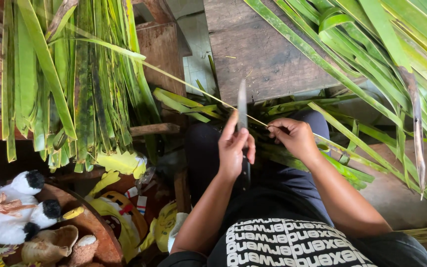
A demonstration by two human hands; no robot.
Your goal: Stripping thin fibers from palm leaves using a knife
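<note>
Knife [242,106]: long narrow grey blade, upright, tip pointing away from the person, handle hidden in the left hand [234,148] above the lap. Leaf midrib [193,87]: thin pale yellow-green strip, taut, running diagonally from upper left across the blade's edge to the right hand [295,136], which pinches it just right of the blade; a green strip continues lower right past that hand.
</note>
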